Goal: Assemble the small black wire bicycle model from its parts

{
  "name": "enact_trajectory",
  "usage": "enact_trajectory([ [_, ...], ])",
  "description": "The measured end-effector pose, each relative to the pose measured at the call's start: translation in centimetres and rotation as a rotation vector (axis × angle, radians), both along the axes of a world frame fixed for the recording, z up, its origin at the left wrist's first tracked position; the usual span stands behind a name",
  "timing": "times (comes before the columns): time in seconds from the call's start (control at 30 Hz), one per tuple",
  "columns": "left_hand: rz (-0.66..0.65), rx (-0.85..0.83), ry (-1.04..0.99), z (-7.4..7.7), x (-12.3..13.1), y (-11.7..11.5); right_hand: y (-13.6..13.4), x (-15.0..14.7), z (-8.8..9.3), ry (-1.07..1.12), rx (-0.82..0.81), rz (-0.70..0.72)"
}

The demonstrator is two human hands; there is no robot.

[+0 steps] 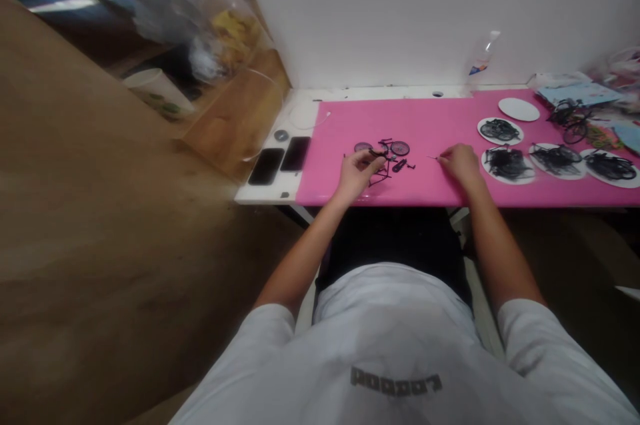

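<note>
Toy-bike parts on a pink mat [340,132] here, so let me count: two spoked wheels [400,148], one black bicycle frame [383,176] and one small black crank-like piece [399,166], all bunched around the left hand. That left hand [356,172] has its thumb and fingertips close together over the frame, but I can't tell if it's actually gripping anything. Right hand [461,162] is well apart from it, over the mat, fingertips pinching one thin rod [433,158] that sticks out to the left. Off to the right, five white plates [518,109], four of them carrying piles of black parts [500,130], too tangled to count. Behind those, at least one black miniature bicycle [575,128] next to some bluish packaging [583,93]. Left end of the white table [245,195] has two phones [267,166] side by side, one round disc [281,135] and one white cable [327,115]. Also one clear bottle [484,55] by the wall.
</note>
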State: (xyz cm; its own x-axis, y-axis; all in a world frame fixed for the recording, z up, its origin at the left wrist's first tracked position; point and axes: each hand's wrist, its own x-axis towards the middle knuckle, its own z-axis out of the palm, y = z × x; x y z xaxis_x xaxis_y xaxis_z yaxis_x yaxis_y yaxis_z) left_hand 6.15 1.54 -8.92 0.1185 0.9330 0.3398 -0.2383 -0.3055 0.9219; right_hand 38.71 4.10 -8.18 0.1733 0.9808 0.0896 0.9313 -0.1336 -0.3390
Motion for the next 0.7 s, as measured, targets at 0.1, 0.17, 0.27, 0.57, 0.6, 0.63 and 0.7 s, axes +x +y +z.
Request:
enact_trajectory([
  [0.1, -0.022, -0.017, -0.013, -0.1, -0.1, 0.1, -0.1, -0.4, 0.2, -0.065, 0.001, -0.001],
  [0.17, -0.03, -0.028, -0.019, -0.2, 0.0, 0.1, -0.1, -0.6, 0.4, -0.074, 0.008, 0.001],
  [0.27, -0.049, -0.048, -0.033, -0.4, 0.2, 0.1, 0.0, -0.7, 0.7, 0.075, 0.079, -0.004],
  [0.57, -0.09, -0.106, -0.071, 0.2, 0.6, -0.9, -0.5, -3.7, 3.3, 0.75, 0.56, 0.229],
  [0.6, -0.102, -0.109, -0.074, 0.3, 0.7, -1.0, -0.9, -4.3, 3.8, 0.833, 0.577, 0.26],
  [0.63, -0.116, -0.111, -0.076, 0.4, 0.7, -1.2, -1.4, -5.0, 4.3, 0.906, 0.582, 0.303],
  [0.7, -0.152, -0.115, -0.075, 0.6, 0.9, -1.5, -2.5, -6.4, 5.3, 1.041, 0.553, 0.39],
])
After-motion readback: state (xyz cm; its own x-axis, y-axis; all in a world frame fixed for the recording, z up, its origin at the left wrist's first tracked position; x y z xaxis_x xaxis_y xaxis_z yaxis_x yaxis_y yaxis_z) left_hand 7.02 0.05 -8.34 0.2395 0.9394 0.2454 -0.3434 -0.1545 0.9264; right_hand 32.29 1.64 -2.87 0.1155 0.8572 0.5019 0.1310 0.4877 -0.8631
